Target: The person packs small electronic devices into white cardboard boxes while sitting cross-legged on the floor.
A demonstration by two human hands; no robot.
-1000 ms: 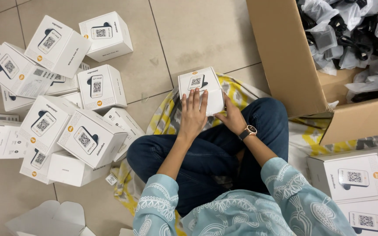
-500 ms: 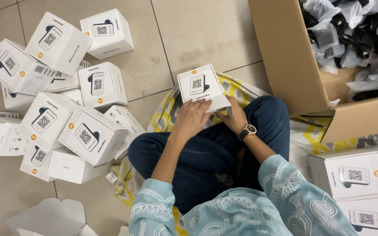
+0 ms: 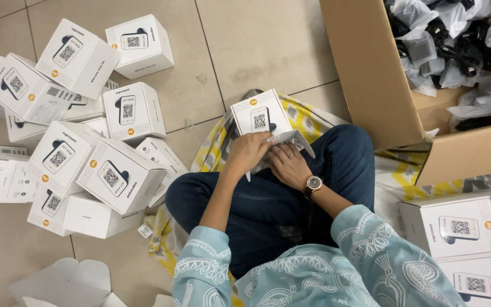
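Note:
I sit cross-legged on a yellow patterned cloth [image 3: 211,149] on the tiled floor. A small white product box [image 3: 258,116] with a printed square code rests on my lap, its near flap folded open. My left hand [image 3: 248,152] grips the box's near left edge. My right hand [image 3: 288,164], with a ring and a wristwatch [image 3: 313,183], touches the opened flap [image 3: 291,139] from below.
A pile of several identical white boxes [image 3: 75,131] lies on the floor to my left. A large brown carton [image 3: 382,79] at the right holds bagged black cables [image 3: 450,40]. More white boxes [image 3: 461,233] stack at lower right. An unfolded white box [image 3: 63,281] lies near the bottom left.
The box has tilted and turned on my lap, and its near flap has come open. Both hands have shifted from the box's sides to its near edge and flap.

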